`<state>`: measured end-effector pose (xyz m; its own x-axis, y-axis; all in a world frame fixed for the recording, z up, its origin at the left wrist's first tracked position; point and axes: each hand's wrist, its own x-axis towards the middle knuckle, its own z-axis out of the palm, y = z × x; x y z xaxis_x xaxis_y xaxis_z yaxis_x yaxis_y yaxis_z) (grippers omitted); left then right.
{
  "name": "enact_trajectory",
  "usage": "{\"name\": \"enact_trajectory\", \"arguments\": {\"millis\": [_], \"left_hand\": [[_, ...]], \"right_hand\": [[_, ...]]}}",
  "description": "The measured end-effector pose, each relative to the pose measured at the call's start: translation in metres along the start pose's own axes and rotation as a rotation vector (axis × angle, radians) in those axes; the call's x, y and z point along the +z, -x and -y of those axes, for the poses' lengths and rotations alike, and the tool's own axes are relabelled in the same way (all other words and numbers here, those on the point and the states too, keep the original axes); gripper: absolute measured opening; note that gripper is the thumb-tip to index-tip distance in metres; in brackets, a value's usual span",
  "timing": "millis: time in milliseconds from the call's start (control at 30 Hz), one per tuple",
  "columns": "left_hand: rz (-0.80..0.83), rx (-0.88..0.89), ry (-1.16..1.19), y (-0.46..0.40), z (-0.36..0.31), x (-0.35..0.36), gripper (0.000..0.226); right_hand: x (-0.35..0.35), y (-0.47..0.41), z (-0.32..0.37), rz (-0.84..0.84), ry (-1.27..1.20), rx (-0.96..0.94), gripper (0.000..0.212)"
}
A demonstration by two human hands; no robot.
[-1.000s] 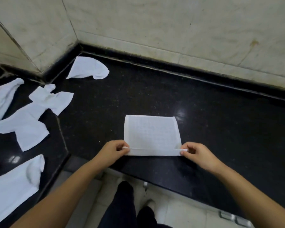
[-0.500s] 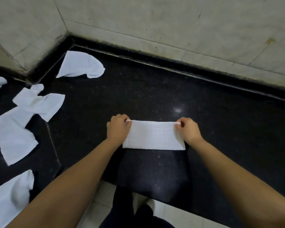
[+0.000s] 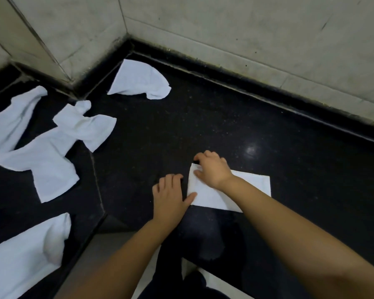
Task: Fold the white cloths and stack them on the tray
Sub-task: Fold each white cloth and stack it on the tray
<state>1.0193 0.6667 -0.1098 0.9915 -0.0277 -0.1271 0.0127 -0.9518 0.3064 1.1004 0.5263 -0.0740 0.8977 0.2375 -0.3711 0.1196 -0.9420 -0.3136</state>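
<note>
The folded cloth (image 3: 229, 192) lies flat on the black bench (image 3: 289, 169) straight ahead of me, its long axis running left to right. My right hand (image 3: 212, 169) has crossed over to the cloth's left end and rests on its far-left corner with the fingers curled down over the edge; whether that grip truly pinches the corner or only presses it I cannot tell. My left hand (image 3: 171, 196) lies flat and released on the bench just beside the same short edge, thumb touching the near-left corner. So both hands are at the left end, and the free length of cloth runs off to the right under my right forearm. I judge the next fold goes along that long axis, and the forearm lying across the cloth is the one thing in its way.

Off to my left, well apart, lie unfolded cloths: one in the far corner (image 3: 138, 80), a crumpled pair (image 3: 48, 156), a twisted one (image 3: 11, 124), and another near the front edge (image 3: 24, 257). No tray shows in this view
</note>
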Motion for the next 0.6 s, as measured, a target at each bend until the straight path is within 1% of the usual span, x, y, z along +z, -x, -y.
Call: {"name": "enact_trajectory", "arguments": {"millis": [100, 167, 233, 267, 333, 433, 500, 600], "left_hand": [[0.034, -0.006, -0.025, 0.0, -0.003, -0.002, 0.06], [0.072, -0.024, 0.007, -0.001, -0.005, -0.005, 0.052], [0.107, -0.038, 0.122, -0.009, -0.006, -0.013, 0.039], [0.126, -0.034, 0.213, -0.015, -0.006, -0.02, 0.03], [0.132, -0.023, 0.437, -0.031, -0.008, -0.042, 0.016], [0.011, 0.005, 0.674, -0.052, -0.018, -0.092, 0.012], [-0.101, 0.094, 0.733, -0.059, -0.027, -0.126, 0.01], [-0.225, 0.202, 0.815, -0.053, -0.035, -0.159, 0.004]], "right_hand": [[0.002, -0.006, 0.008, 0.025, 0.014, 0.013, 0.031], [-0.003, -0.002, 0.008, 0.051, -0.089, 0.014, 0.028], [-0.017, 0.004, 0.007, 0.034, -0.28, 0.026, 0.023], [-0.027, 0.007, 0.005, 0.001, -0.362, 0.024, 0.018], [-0.051, 0.013, -0.001, -0.102, -0.448, 0.008, 0.008], [-0.089, 0.021, -0.008, -0.301, -0.61, -0.018, 0.007], [-0.111, 0.03, -0.007, -0.413, -0.726, -0.058, 0.007], [-0.131, 0.05, 0.0, -0.516, -0.81, -0.145, 0.005]]}}
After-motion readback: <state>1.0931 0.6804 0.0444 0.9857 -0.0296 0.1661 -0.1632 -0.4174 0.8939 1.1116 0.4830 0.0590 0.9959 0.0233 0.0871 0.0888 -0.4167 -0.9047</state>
